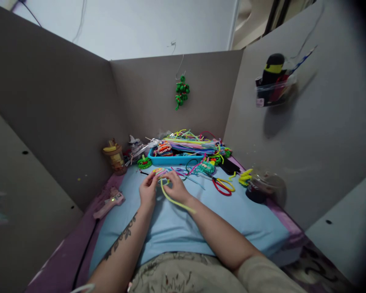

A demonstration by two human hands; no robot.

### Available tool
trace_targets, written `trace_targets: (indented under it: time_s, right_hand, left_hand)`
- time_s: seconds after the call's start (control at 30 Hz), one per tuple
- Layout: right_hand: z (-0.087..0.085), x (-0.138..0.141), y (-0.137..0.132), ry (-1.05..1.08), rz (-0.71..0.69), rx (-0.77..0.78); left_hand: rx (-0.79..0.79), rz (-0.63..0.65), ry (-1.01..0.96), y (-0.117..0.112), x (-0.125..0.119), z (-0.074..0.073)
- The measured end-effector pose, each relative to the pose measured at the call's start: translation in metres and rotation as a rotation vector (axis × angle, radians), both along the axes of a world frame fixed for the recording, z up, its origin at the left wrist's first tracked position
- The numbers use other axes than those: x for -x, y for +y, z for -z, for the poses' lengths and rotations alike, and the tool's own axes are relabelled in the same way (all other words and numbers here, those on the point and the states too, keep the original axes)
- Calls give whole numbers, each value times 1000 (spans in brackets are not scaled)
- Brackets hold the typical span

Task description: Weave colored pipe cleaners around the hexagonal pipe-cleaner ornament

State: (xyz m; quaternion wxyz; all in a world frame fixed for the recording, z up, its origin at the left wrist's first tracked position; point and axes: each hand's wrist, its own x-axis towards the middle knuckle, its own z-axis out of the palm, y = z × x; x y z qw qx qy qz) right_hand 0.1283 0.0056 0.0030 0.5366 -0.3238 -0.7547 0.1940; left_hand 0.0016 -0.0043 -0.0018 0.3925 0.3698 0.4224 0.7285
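My left hand (148,188) and my right hand (176,187) meet over the blue cloth, fingers closed. Between them they hold a small striped piece of pipe-cleaner work (159,172) in pink, yellow and pale tones. From it a loose yellow-green pipe cleaner (174,201) trails down across my right wrist. The right fingers pinch close to where this strand leaves the piece; the exact grip is partly hidden. Just beyond my hands lie loose purple and blue pipe cleaners and a teal pipe-cleaner figure (206,166).
A blue tray (178,160) heaped with coloured pipe cleaners (192,144) stands at the back. Red-and-yellow-handled scissors (223,186) lie right of my hands, near a dark tub (256,192). At left are a pink glue gun (110,204) and a brown cup (114,158). Grey panels enclose three sides.
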Motion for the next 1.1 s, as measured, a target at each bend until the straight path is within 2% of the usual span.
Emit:
trace_targets:
  time_s: [0.13,0.23,0.33,0.5,0.6,0.67,0.9,1.1]
  right_hand:
    - [0,2,-5,-186,-54,-89]
    - [1,2,-2,-144,-79,-59]
    - [2,-1,6,103,-73,99]
    - [3,-12,28,657,45,536]
    - [3,-16,35,810,48,680]
    - [3,-16,35,809,26,703]
    - [2,-6,22,636,-101,640]
    - [5,-1,21,682,-105,713]
  left_hand:
    - [4,0,7,0,0,0]
    - [-3,17,13,-1,0,0]
    - [17,42,26,-1,0,-1]
    - [61,83,63,-1,-3,2]
    - [37,106,53,1,-4,3]
    - [26,105,38,2,-3,3]
    - [-18,123,53,0,1,2]
    - [-56,121,167,-4,-4,2]
